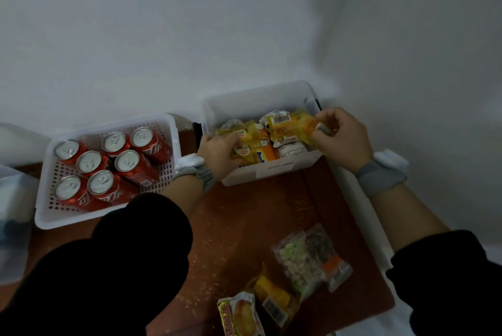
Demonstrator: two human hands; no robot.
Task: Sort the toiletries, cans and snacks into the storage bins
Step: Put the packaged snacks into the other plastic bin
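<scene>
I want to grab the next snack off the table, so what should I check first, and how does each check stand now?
1. Free right hand: not ok, it pinches a yellow packet over the snack bin.
2. Free left hand: cannot tell, its fingers are down among the bin's packets.
3. Room in the snack bin: ok, its back part is bare.
4. Snacks waiting: ok, the clear bag, yellow wrapper and cake packet lie on the table.
5. Drinks sorted: ok, all visible cans sit in the perforated basket.
</scene>
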